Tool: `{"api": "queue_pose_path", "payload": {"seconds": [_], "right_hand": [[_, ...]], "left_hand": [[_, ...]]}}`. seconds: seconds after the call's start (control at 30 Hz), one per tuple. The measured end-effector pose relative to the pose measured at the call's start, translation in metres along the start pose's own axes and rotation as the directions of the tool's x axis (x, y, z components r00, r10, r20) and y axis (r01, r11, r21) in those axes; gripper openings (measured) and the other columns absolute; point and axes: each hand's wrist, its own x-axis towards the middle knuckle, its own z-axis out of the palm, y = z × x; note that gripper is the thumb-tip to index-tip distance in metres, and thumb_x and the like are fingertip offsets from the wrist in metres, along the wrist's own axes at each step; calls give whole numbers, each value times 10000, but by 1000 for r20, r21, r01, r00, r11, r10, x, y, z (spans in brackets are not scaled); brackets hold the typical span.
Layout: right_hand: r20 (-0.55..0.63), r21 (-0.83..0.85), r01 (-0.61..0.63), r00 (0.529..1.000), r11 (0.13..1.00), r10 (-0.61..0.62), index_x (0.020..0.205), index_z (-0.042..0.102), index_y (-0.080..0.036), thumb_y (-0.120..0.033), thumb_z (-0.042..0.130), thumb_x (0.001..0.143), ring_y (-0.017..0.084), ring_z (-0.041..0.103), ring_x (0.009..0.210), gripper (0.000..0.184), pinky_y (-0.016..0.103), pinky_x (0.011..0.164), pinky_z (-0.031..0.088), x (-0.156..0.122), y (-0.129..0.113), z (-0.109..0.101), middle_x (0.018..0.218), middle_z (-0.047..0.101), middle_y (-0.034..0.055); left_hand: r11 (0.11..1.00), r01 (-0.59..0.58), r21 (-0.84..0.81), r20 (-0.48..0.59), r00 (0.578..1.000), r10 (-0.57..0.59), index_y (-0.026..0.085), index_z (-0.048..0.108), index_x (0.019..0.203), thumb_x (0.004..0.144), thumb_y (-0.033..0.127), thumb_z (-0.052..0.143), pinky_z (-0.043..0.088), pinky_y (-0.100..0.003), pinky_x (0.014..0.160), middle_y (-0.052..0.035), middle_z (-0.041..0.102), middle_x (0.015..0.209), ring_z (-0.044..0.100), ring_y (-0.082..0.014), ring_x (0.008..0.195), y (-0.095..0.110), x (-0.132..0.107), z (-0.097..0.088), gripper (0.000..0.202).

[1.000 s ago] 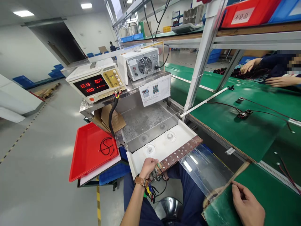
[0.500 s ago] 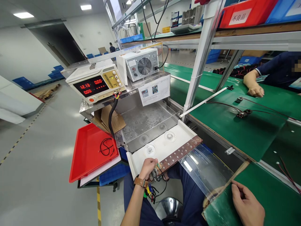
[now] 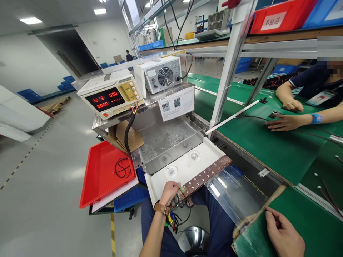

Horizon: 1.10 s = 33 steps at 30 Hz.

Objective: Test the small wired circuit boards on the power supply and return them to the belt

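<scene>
A: Any writing you can make out?

B: The red bin (image 3: 284, 16) on the upper shelf has a white label reading 不良品. The power supply (image 3: 109, 96) glows red: 12.13 at upper left, 0.00 beside it, what looks like 0.000 below.

A: And the paper sheet (image 3: 177, 103) under the grey unit (image 3: 163, 75)?

B: It carries two small pictures and some print, too small to read. There's a handwritten mark on the nearer round disc (image 3: 170, 172) in the white tray (image 3: 182, 165), also illegible.

A: What about the left hand (image 3: 170, 191)?

B: Its thumb and forefinger come together beside a small green piece (image 3: 181, 190) at the near end of the brown strip (image 3: 205, 174). I can't tell whether they grip it. The strip, dotted with metal rings, runs along the tray's near edge.

A: The right hand (image 3: 285, 230)?

B: It rests on the green tabletop (image 3: 316, 217), fingers loosely curled, the foremost tips at its edge. Whether they pinch anything, I can't tell. Across the way, a co-worker wears a badge (image 3: 323, 96), unreadable from here.
</scene>
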Motion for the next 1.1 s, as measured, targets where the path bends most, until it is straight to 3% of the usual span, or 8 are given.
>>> {"api": "queue_pose_path", "payload": {"seconds": [0.43,0.6,0.9,1.1], "right_hand": [[-45,22,41,998,999,-40,1023,707,-227,-535,475,786,273,614,704,453,326,516,428,4,7,4,787,682,77],[-88,39,85,993,996,-82,984,713,-234,-551,493,763,285,621,694,445,334,498,426,6,12,7,775,682,81],[-125,42,117,986,992,-111,944,727,-242,-546,495,760,266,610,646,425,318,467,401,6,14,10,755,683,78],[-105,32,99,990,995,-95,979,728,-222,-535,486,770,271,614,684,447,327,503,423,5,11,7,788,690,87]], "left_hand": [[999,-24,-28,-20,1000,24,202,478,574,774,516,568,319,-254,556,35,430,538,395,-109,527,-6,-1,1,384],[999,-29,-19,-16,999,29,208,471,546,722,584,605,320,-261,547,35,424,512,379,-110,501,-4,-3,1,436],[998,-57,-34,-58,997,55,188,536,597,747,585,621,403,-257,584,-13,564,584,523,-139,576,-6,-2,1,432],[996,-83,-30,-43,996,81,185,553,597,738,585,601,381,-263,588,-8,547,575,497,-138,570,-7,-3,2,427]]}}
